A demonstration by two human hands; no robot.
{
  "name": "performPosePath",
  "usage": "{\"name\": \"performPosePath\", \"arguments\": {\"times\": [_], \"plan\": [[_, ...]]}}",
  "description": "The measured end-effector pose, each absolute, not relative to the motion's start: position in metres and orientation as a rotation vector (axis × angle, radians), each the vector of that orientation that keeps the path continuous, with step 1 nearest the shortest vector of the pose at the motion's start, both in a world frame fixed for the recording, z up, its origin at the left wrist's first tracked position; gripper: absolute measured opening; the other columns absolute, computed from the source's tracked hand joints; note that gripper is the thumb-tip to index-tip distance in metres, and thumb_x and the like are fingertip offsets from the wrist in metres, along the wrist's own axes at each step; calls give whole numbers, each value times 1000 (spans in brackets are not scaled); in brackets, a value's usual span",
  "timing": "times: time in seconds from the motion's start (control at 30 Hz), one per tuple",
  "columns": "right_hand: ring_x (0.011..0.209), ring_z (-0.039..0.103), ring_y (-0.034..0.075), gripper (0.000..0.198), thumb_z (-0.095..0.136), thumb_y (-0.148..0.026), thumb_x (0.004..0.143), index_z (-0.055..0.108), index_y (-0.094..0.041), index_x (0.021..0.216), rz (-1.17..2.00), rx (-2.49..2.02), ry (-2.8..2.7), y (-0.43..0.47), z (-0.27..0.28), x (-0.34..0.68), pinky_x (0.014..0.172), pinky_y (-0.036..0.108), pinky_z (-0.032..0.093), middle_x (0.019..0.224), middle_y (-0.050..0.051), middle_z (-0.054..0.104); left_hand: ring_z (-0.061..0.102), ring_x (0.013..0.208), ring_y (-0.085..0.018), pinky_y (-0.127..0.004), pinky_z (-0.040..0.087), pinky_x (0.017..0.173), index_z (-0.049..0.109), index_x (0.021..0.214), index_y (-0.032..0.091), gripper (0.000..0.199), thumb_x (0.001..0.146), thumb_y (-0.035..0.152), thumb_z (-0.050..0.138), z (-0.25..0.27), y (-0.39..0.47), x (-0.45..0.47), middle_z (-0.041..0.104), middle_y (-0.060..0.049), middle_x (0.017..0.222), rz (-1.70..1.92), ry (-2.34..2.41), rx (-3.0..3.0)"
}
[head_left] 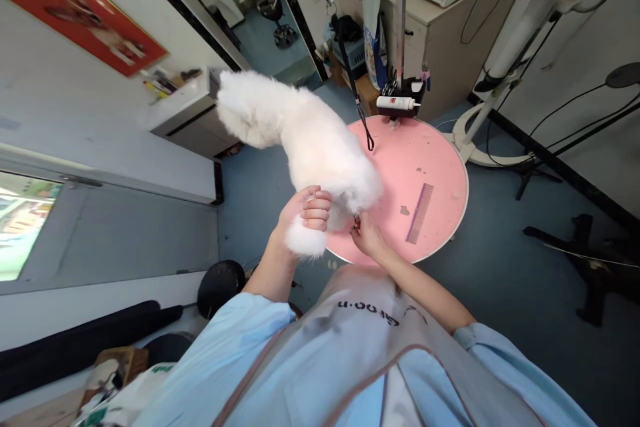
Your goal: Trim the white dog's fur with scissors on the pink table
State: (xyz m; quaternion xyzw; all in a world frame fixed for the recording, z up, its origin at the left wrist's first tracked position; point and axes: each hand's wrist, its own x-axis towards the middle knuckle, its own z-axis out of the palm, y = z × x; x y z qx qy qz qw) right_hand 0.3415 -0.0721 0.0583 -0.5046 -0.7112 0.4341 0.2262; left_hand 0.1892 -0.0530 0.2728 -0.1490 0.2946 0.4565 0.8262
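Observation:
A white fluffy dog (320, 127) stands on the round pink table (440, 167), rump toward me, its body reaching past the table edge at the upper left. My left hand (313, 210) is wrapped around a white furry part of the dog, its tail or a leg; a rounded tuft (305, 239) sticks out below the fist. Close under the dog's rump, my right hand (367, 235) pinches a small, dark, shiny tool (356, 221), mostly hidden by fingers and fur. A purple-backed comb (419, 213) lies on the table right of my right hand.
A metal post (401, 13) rises at the table's far edge, with a white tube (397, 103) on a black holder. A black strap loop (369, 137) hangs over the tabletop. Grey hair tufts (405, 211) lie near the comb. A white stand (470, 133) is at the right.

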Motion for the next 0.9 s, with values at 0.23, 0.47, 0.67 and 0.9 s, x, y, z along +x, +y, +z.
{"name": "performPosePath", "arguments": {"times": [0.23,0.47,0.67,0.9], "plan": [[79,56,19,31,57,-30,79,48,-19,107,1106,-1415,-1989,-81,51,345,68,29,40,91,5,59,44,28,-7,-10,22,28,42,72,17,16,84,11,50,274,-49,189,45,4,40,941,583,-336],[70,55,17,15,46,-20,83,49,-19,98,1177,-1437,-1961,-80,50,343,62,27,38,80,2,59,44,29,-7,-10,23,28,41,74,17,15,85,11,50,274,-47,185,46,5,41,927,566,-336],[84,58,22,28,54,-28,85,51,-16,110,878,-1555,-2069,-79,59,342,68,30,40,98,10,62,42,28,-6,-10,23,28,40,75,18,16,87,12,49,278,-40,185,44,6,41,937,587,-333],[82,56,23,19,51,-24,87,55,-16,104,716,-1611,-2198,-69,55,353,70,32,40,96,11,62,41,28,-5,-10,25,28,42,74,17,15,85,11,50,280,-34,182,44,6,41,949,546,-345]]}}
